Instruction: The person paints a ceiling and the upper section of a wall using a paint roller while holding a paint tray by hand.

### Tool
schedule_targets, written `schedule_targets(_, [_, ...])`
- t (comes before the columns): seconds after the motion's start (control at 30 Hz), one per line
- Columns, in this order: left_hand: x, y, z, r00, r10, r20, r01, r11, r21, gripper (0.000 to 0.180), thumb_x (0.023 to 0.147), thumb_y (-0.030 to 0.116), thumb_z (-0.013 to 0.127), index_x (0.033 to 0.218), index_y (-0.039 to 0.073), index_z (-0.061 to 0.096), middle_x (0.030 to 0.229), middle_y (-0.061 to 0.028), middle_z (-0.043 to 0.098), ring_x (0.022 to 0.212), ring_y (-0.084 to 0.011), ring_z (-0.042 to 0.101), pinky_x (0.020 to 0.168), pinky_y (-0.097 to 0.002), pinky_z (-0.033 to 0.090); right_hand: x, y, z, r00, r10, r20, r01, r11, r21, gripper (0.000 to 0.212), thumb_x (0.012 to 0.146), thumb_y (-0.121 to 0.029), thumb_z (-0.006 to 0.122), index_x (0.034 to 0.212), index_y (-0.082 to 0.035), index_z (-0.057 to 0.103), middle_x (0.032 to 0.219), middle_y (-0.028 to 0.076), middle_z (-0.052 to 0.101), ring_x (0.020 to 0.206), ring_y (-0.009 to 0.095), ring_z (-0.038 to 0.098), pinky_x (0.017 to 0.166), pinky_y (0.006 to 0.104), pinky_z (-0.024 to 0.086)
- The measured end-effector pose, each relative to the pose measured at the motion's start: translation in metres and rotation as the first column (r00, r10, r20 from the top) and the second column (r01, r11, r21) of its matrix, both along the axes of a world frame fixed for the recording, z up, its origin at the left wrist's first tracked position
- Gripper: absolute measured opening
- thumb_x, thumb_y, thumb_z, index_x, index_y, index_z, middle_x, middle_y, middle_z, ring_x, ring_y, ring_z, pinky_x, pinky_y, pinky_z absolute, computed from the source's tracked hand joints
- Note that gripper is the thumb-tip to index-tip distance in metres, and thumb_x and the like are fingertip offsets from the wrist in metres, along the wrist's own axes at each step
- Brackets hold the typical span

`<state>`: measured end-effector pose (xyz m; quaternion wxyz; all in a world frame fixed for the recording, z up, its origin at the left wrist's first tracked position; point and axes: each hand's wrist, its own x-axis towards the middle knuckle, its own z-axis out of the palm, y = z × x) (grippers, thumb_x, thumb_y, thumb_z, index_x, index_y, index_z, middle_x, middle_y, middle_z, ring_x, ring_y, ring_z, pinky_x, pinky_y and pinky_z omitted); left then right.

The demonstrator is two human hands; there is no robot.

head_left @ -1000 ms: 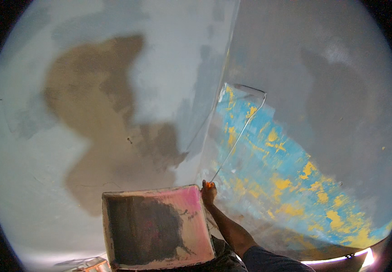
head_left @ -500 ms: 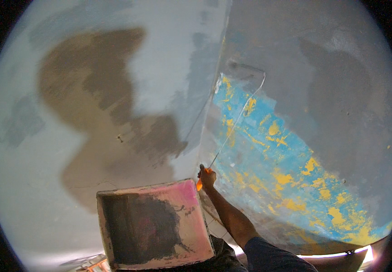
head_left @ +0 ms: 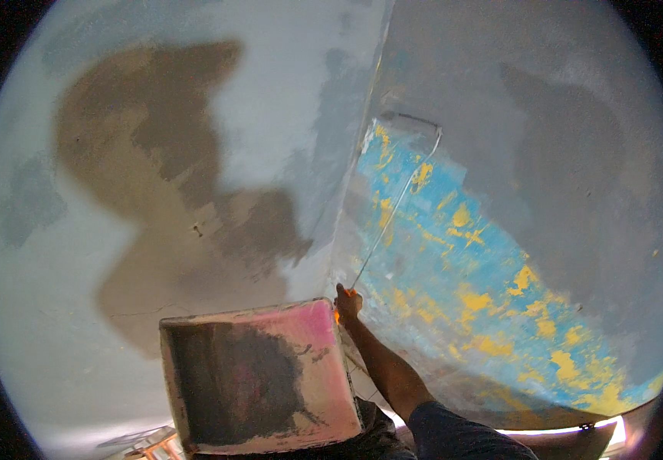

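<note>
My right hand (head_left: 348, 304) is closed around the orange handle of a long-framed paint roller (head_left: 397, 212). The thin metal rod slants up and to the right, then bends back to the roller head (head_left: 417, 119). That head lies against the grey part of the right wall, just above the blue patch and close to the corner. In front of me at lower left is a pinkish paint tray (head_left: 324, 330), its inside coated with dark grey paint. The tray's upper right corner is beside my right wrist. My left hand is out of sight.
Two walls meet at a corner (head_left: 339, 230). The right one has a blue patch with yellow flecks (head_left: 462, 253) bordered by grey paint. On the pale left wall (head_left: 270, 100), a shadow falls around a small nail or hook (head_left: 196, 230). Bright light shows at lower right.
My right hand and the roller have dropped slightly, with the roller head a little lower and further left. The tray appears shifted slightly left and up in view.
</note>
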<state>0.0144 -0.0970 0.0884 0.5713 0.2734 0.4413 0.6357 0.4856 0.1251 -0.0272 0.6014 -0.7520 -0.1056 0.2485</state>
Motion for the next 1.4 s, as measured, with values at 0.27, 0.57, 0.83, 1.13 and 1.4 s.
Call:
schedule_targets(0.27, [-0.007,-0.003,-0.004,0.998,0.038,0.054,-0.037,0.999,-0.012,0.046,0.070,0.026,0.057,0.111,0.006,0.051,0.120,-0.0121,0.047,0.111,-0.0303,0.041,0.094,-0.0459,0.035,-0.040,-0.043,0.026,0.980,0.179,0.083,-0.189,0.971,0.147,0.025,0.081,-0.018,0.058,0.062,-0.014,0.042,0.051,-0.003,0.038,0.045,0.010,0.034,0.042,0.0262,0.029])
schedule_targets(0.57, [0.024,0.005,0.033,0.994,0.047,-0.102,-0.055,0.996,-0.076,0.052,0.067,0.025,0.059,0.114,0.005,0.050,0.122,-0.0137,0.045,0.112,-0.0321,0.041,0.095,-0.0461,0.034,-0.017,0.028,0.022,0.972,-0.091,0.218,0.065,0.990,0.125,0.027,0.072,-0.024,0.063,0.062,-0.001,0.051,0.051,0.006,0.050,0.049,0.017,0.047,0.049,0.0358,0.039])
schedule_targets(0.83, [-0.009,-0.011,-0.023,0.960,0.032,-0.278,-0.004,0.995,0.098,0.076,0.075,0.034,0.061,0.133,0.009,0.019,0.122,-0.0103,0.045,0.112,-0.0277,0.041,0.095,-0.0467,0.033,0.037,0.050,-0.031,0.947,-0.117,0.300,0.088,0.990,0.106,0.027,0.070,-0.022,0.060,0.055,-0.003,0.047,0.048,0.012,0.047,0.046,0.026,0.048,0.047,0.0375,0.037])
schedule_targets(1.13, [-0.015,-0.021,-0.009,0.976,0.084,-0.200,-0.084,0.996,0.011,0.062,0.079,0.031,0.054,0.129,0.007,0.026,0.120,-0.0110,0.046,0.110,-0.0264,0.043,0.092,-0.0444,0.036,0.060,0.033,0.019,0.931,-0.072,0.358,0.150,0.969,-0.196,0.024,0.065,-0.025,0.060,0.067,-0.001,0.059,0.060,0.015,0.059,0.059,0.025,0.060,0.057,0.0371,0.044])
schedule_targets(1.4, [-0.002,-0.014,-0.005,0.984,0.057,-0.171,-0.061,0.998,-0.019,0.052,0.083,0.027,0.048,0.127,0.005,0.031,0.118,-0.0116,0.047,0.108,-0.0253,0.045,0.090,-0.0423,0.040,0.019,-0.104,-0.121,0.962,-0.103,0.252,0.118,0.992,-0.044,0.019,0.068,-0.016,0.062,0.063,-0.004,0.048,0.056,0.000,0.047,0.055,0.012,0.043,0.050,0.0319,0.036])
